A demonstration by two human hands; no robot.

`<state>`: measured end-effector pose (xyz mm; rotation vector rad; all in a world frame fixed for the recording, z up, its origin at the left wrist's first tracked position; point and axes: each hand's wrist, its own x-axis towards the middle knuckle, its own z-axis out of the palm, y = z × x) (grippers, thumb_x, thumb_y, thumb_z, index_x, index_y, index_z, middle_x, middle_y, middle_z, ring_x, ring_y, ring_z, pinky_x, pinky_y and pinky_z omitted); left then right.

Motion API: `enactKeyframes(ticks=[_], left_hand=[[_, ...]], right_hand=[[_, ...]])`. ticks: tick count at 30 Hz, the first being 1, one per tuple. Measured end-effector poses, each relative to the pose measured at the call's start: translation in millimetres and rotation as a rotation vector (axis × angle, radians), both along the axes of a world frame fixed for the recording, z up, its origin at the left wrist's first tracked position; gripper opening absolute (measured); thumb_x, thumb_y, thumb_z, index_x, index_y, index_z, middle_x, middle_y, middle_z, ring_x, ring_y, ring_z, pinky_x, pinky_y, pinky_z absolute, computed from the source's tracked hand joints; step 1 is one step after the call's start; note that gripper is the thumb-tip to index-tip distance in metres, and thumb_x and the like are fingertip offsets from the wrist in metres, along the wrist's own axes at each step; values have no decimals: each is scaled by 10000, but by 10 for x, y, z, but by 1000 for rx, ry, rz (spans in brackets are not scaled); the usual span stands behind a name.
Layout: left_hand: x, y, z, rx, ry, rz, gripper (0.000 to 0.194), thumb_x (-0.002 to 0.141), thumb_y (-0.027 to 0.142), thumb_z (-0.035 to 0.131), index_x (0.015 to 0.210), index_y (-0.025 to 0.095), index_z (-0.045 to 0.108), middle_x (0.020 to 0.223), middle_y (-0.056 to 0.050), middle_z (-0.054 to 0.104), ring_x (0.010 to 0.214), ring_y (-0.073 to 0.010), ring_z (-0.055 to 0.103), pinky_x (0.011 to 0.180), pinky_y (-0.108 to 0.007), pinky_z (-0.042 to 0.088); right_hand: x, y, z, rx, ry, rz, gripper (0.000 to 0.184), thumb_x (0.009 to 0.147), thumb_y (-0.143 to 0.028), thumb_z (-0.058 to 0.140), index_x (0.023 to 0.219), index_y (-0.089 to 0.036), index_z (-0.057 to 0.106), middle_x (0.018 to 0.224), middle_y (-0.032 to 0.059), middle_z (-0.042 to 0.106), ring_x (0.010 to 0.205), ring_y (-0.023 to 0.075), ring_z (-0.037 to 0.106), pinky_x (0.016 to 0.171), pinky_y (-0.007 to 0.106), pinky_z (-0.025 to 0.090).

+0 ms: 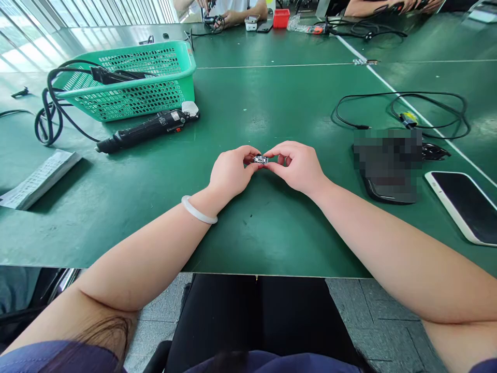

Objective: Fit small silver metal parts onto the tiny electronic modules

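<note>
The left hand [233, 170] and right hand [295, 165] meet fingertip to fingertip, each pinched nearly closed on a small metallic part [260, 159]. It sits between them, left fingertips at one end, right at the other, above the green worktop [248, 238]. Left of the hands lies a black power screwdriver [147, 129] beside a green basket [155, 101]; right, a white-edged phone [466, 204] near a looped black cable [438, 94]. Across the worktop, another person's hand [233, 18] shows.
</note>
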<state>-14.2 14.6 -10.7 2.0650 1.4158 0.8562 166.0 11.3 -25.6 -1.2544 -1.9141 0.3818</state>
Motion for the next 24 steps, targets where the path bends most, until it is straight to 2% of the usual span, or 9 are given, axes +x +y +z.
enactKeyframes(ticks=[3, 5, 7, 9, 12, 16, 19, 22, 24], left_hand=[[28, -14, 1, -107, -176, -34, 229, 768, 270, 691, 978, 180, 676, 965, -51, 733, 875, -161, 661, 846, -303, 497], [68, -46, 13, -267, -379, -56, 257, 800, 300, 663, 1016, 160, 646, 994, -68, 722, 919, -156, 661, 878, -305, 502], [123, -93, 33, -449, -610, -57, 252, 876, 340, 564, 1038, 152, 605, 1034, -77, 701, 944, -136, 657, 894, -301, 506], [180, -145, 53, -579, -790, -26, 216, 922, 338, 480, 1010, 161, 568, 1049, -65, 680, 925, -107, 653, 898, -289, 508], [244, -207, 66, -655, -937, 57, 104, 932, 241, 450, 946, 170, 524, 998, -41, 665, 869, -80, 650, 890, -276, 508], [253, -247, 50, -694, -1012, 108, 97, 933, 166, 427, 905, 160, 520, 898, -41, 663, 836, -86, 655, 884, -287, 517], [209, -260, 62, -723, -983, 104, 115, 919, 143, 448, 877, 140, 555, 864, -53, 667, 806, -85, 654, 903, -288, 519], [92, -260, 135, -764, -935, 134, 97, 893, 112, 481, 876, 121, 576, 821, -66, 673, 765, -91, 662, 908, -291, 531], [-77, -251, 204, -744, -868, 183, 76, 879, 113, 505, 904, 118, 577, 835, -87, 690, 771, -112, 682, 898, -303, 544]], right_hand=[[-5, -14, 12, 14, 9, -13, 142, 758, -305, 686, 849, -208, 738, 746, 22, 648, 633, 140, 526, 621, 302, 421], [-24, -27, 25, 17, 19, -35, 129, 753, -293, 679, 832, -205, 729, 747, 22, 651, 632, 142, 529, 619, 301, 425], [-58, -43, 36, 28, 32, -55, 115, 744, -282, 682, 819, -203, 716, 769, 23, 661, 636, 143, 532, 622, 303, 429], [-103, -60, 41, 44, 37, -59, 100, 736, -264, 687, 811, -200, 702, 789, 22, 668, 649, 145, 536, 635, 305, 434], [-171, -85, 36, 55, 34, -34, 58, 744, -236, 675, 784, -194, 678, 798, 24, 665, 700, 155, 556, 663, 304, 444], [-231, -117, 12, 75, -10, -2, 38, 751, -212, 667, 781, -192, 655, 827, 37, 659, 804, 181, 578, 727, 319, 458], [-250, -131, -2, 51, -38, 0, 62, 784, -260, 664, 767, -204, 647, 818, 34, 651, 811, 186, 573, 711, 322, 454], [-234, -135, -4, 52, -31, 11, 114, 778, -311, 699, 814, -209, 662, 868, 39, 668, 820, 187, 578, 719, 329, 457], [-191, -131, 1, 42, -26, 4, 192, 762, -364, 723, 870, -213, 674, 898, 42, 674, 798, 184, 576, 718, 337, 461]])
